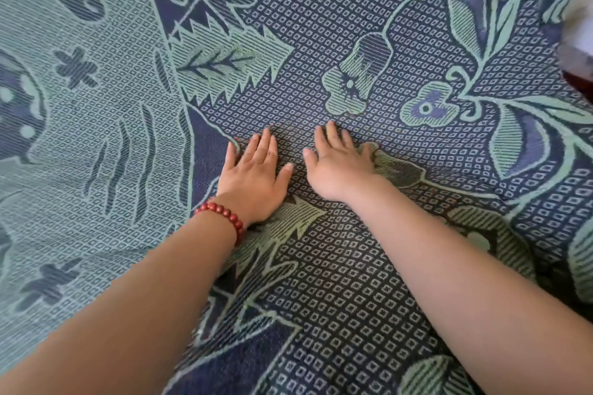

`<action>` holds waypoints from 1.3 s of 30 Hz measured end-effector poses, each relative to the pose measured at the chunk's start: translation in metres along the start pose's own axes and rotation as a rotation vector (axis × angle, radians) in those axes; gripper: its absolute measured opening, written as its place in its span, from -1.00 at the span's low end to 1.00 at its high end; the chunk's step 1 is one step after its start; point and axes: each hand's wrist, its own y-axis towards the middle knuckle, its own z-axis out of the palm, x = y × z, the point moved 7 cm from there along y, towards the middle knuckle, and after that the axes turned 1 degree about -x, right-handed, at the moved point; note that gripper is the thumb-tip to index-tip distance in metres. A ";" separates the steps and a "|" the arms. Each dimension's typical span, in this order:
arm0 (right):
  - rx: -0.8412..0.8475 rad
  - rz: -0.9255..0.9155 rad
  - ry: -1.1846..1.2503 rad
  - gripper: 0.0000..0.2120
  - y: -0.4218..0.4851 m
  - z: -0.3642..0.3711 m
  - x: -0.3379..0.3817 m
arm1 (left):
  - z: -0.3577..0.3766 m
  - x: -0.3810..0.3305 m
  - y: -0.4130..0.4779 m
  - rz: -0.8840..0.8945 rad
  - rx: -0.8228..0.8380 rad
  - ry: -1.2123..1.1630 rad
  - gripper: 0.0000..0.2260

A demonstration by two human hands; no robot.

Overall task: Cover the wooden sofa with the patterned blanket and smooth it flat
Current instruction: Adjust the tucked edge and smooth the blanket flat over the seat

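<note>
Bare forearms [144, 282] are extended over the navy-and-green woven patterned blanket [321, 26]; left hand [253, 176] and right hand [337, 167] are pressed flat, fingers straight.

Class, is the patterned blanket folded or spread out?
Spread out: the patterned blanket fills the view, left hand and right hand pressed flat on it.

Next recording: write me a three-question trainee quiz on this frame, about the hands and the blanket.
1. True or false: the left hand grips a raised fold of the patterned blanket.
2. Which wrist wears the red bead bracelet? A) left B) right C) neither
3. Fill in: the right hand rests palm ____ on the blanket beside the left hand.

Key: 1 false, it presses flat with straight fingers; 2 A; 3 down.
</note>
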 end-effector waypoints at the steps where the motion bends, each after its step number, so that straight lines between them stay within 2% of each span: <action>1: 0.003 -0.037 -0.004 -0.44 -0.001 0.006 0.012 | 0.002 0.004 -0.003 -0.004 -0.001 -0.012 -0.42; 11: -0.126 -0.112 -0.058 -0.47 0.027 0.034 0.013 | 0.033 0.010 0.022 0.002 -0.041 -0.077 -0.44; 15: -0.108 -0.109 -0.050 -0.46 0.031 0.038 0.013 | 0.035 0.012 0.025 -0.001 -0.032 -0.081 -0.44; 21: 0.039 -0.030 -0.006 -0.45 0.016 0.016 0.025 | 0.008 0.020 0.005 0.047 0.011 -0.060 -0.43; 27: 0.007 -0.164 0.020 -0.46 0.008 0.035 0.083 | -0.004 0.078 -0.008 -0.034 -0.038 0.002 -0.42; 32: -0.071 -0.164 -0.014 -0.48 0.025 0.043 0.070 | 0.017 0.085 0.010 -0.011 -0.035 -0.071 -0.41; 39: -0.093 -0.128 -0.042 -0.47 0.032 0.047 0.068 | 0.027 0.086 0.016 0.018 -0.062 -0.066 -0.38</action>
